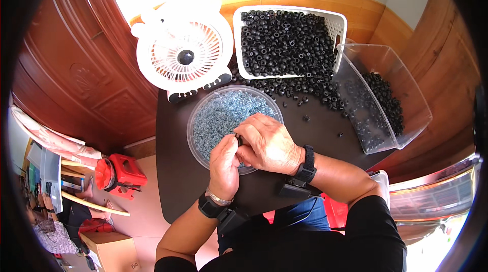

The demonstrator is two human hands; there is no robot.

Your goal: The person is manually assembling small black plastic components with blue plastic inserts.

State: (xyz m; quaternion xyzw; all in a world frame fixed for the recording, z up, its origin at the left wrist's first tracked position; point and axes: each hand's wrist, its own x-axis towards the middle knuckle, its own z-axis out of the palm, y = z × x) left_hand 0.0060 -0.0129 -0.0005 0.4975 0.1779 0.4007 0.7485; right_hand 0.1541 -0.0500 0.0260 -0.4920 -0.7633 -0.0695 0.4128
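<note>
My left hand [224, 166] and my right hand [269, 142] meet over the near side of a round clear tub [190, 128]. Their fingers are closed together around a small black plastic part [239, 140], which is mostly hidden between the fingertips. Inside the tub lies a heap of tiny clear-bluish pieces [223, 112]. Beyond the tub, a white basket [341, 28] is filled with small black hollow plastic parts [290, 43]. More of these black parts lie spilled on the dark table [178, 180] in front of the basket.
A white fan [185, 57] stands at the table's far left. At the right, a clear plastic bin [406, 94] lies tipped with black parts inside. Red plastic containers [127, 170] and a cardboard box [114, 251] are on the floor at left, near another person [53, 234].
</note>
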